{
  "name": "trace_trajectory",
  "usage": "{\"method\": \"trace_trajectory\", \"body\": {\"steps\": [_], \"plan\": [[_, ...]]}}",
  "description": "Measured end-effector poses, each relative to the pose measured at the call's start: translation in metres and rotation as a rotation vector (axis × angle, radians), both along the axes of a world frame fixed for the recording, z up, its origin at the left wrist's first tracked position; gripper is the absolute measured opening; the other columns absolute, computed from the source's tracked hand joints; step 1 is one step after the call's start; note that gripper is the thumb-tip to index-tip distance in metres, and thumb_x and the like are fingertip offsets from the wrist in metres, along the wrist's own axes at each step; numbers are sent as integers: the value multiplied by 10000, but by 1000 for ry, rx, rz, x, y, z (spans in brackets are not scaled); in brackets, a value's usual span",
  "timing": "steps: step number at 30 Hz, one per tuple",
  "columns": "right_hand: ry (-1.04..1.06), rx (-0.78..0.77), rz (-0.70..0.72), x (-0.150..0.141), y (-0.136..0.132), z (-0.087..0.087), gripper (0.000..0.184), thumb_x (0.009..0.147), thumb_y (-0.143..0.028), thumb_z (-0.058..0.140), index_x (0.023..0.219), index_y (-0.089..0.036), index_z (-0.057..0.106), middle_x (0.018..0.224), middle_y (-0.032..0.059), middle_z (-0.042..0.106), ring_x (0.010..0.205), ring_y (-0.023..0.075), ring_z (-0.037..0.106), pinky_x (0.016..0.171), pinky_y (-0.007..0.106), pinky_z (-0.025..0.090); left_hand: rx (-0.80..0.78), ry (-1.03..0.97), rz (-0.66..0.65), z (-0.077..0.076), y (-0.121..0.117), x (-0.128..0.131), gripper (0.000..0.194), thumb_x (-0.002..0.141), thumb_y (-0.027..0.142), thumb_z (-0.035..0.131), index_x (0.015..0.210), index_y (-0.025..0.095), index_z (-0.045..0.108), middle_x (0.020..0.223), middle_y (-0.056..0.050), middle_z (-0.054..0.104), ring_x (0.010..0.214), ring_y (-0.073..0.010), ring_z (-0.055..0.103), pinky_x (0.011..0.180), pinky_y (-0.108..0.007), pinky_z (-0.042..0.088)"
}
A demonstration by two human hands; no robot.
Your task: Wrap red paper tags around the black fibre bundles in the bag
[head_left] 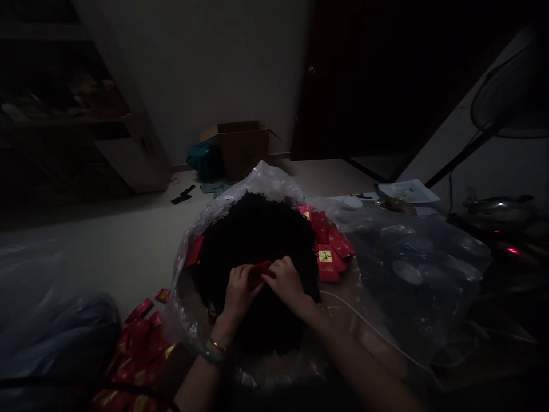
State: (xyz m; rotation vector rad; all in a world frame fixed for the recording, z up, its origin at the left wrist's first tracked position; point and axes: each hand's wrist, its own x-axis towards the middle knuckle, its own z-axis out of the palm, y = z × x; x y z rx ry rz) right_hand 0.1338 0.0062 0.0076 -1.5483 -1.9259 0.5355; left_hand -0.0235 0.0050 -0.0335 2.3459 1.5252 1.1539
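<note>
Between my two hands is a small red packet [259, 271], held over a heap of black, crumbly-looking material [257, 229]. My left hand [239, 289] grips the packet's left side, with bangles on that wrist. On its right side, the fingers of my right hand [285, 280] pinch the upper edge. A clear plastic bag [182, 292] surrounds the black heap. Several flat red packets with gold print [328, 263] lie at the heap's right edge, and another red packet [195, 250] rests at its left. The dim light hides fine detail.
Many red packets [143, 337] are piled on the floor at lower left. A cardboard box [244, 149] and a teal bag [206, 160] stand by the wall. To the right are a clear bag of round containers [420, 257], a white cord [377, 329] and a fan [510, 91].
</note>
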Motion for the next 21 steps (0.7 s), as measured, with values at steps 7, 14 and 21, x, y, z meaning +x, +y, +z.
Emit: {"method": "trace_trajectory", "body": {"steps": [7, 14, 21], "plan": [[4, -107, 42, -15, -2, 6, 107, 818, -197, 518, 804, -190, 625, 781, 75, 649, 756, 198, 550, 689, 299, 400, 25, 13, -11, 1, -1, 0, 445, 684, 78, 659, 1097, 191, 539, 1007, -84, 605, 910, -231, 556, 803, -387, 510], [197, -294, -32, -11, 4, -10, 214, 736, -358, 632, 637, -176, 579, 596, 3, 584, 556, 117, 473, 524, 227, 322, 19, 87, -20, -3, -3, 2, 401, 669, 75, 654, 1042, 184, 554, 966, -76, 627, 875, -238, 554, 782, -398, 499], [595, -523, 127, -6, 11, -18, 189, 747, -291, 571, 614, -156, 572, 572, -32, 551, 549, 99, 469, 543, 213, 355, 37, 102, -16, -2, -2, 6, 355, 668, 170, 712, 984, 169, 551, 907, -80, 630, 830, -241, 555, 739, -383, 487]]}}
